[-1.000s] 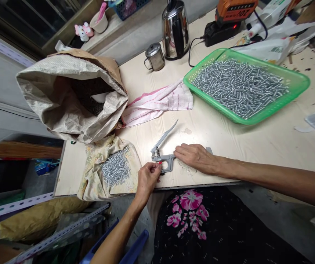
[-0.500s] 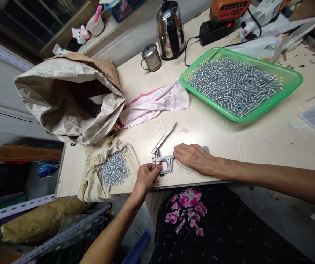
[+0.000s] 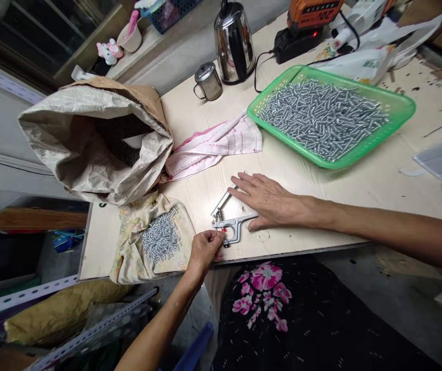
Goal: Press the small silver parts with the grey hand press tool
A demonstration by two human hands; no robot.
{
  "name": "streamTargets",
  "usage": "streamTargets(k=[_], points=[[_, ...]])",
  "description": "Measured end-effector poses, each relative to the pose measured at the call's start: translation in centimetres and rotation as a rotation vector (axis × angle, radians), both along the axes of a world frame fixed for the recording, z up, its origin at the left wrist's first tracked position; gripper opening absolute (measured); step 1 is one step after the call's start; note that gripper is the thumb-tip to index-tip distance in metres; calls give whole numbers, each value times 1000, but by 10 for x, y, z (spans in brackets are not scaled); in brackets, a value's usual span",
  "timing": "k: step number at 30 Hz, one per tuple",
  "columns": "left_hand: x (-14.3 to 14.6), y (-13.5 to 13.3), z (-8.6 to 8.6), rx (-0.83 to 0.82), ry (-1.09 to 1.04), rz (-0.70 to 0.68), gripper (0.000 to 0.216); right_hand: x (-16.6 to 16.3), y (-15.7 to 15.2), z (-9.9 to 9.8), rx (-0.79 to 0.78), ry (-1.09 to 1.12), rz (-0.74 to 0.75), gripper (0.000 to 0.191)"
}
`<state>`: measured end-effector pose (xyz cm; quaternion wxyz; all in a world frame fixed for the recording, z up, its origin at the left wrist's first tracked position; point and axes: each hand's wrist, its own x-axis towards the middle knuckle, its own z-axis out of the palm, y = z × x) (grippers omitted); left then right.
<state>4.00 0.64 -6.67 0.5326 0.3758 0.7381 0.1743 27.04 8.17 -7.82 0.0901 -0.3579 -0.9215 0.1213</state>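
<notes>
Snap-fastener pliers [image 3: 233, 226], grey metal with a coil spring and a red part at the jaw, lie on the table with their handles spread apart. My left hand [image 3: 206, 246] is closed in a pinch at the jaw end; what its fingertips hold, if anything, is hidden. Over the pliers' raised handle, my right hand [image 3: 271, 202] is open, fingers stretched and touching or just above it. Left of my left hand, a pile of small silvery metal pieces [image 3: 162, 236] sits on a crumpled patterned cloth [image 3: 128, 260].
A green plastic basket [image 3: 402, 108] holds many short silvery rods. An open woven sack [image 3: 51, 134] stands at the left, beside a pink-and-white towel [image 3: 221, 144]. Behind are a metal mug [image 3: 209, 85], a kettle [image 3: 232, 49] and an orange battery on a charger [image 3: 296, 44].
My right hand has opened and moved up from the lower handle towards the raised handle. My left hand stays pinched at the jaw. The view has shifted slightly.
</notes>
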Motion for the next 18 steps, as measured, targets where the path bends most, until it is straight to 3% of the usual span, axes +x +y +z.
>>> streamTargets(k=[3,18], points=[[2,-3,2,17,-3,17,44,-1,15,-5,-17,-73,67,111],[3,-7,1,22,-20,49,46,4,18,-13,-31,54,79,94]])
